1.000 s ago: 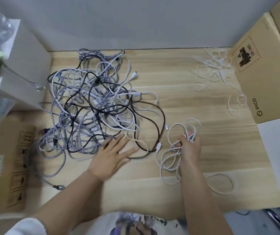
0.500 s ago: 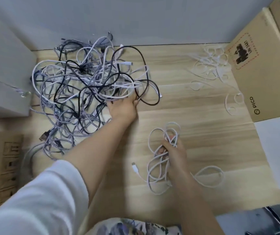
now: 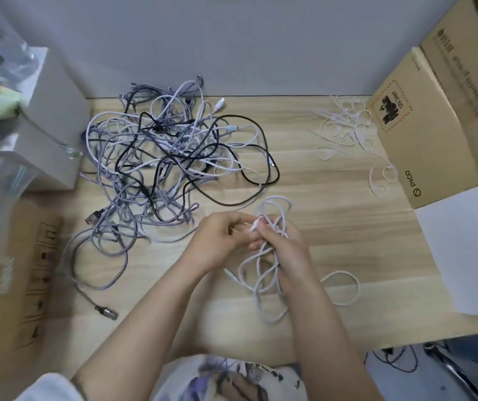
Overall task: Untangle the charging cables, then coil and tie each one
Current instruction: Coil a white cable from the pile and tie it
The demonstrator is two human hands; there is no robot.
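Wooden table (image 3: pixel 333 215): both hands' fingers (image 3: pixel 263 231) clench white cable (image 3: pixel 263 273), loops running lengthwise toward person.

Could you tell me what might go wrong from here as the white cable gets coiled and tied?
1. The white cable hangs in loose crossing loops below the right hand; pulling the plug end held by the left hand could tighten them into a knot.
2. One trailing loop lies out on the table to the right and may snag.
3. The tangled pile lies close by, so a stray strand might catch in it.
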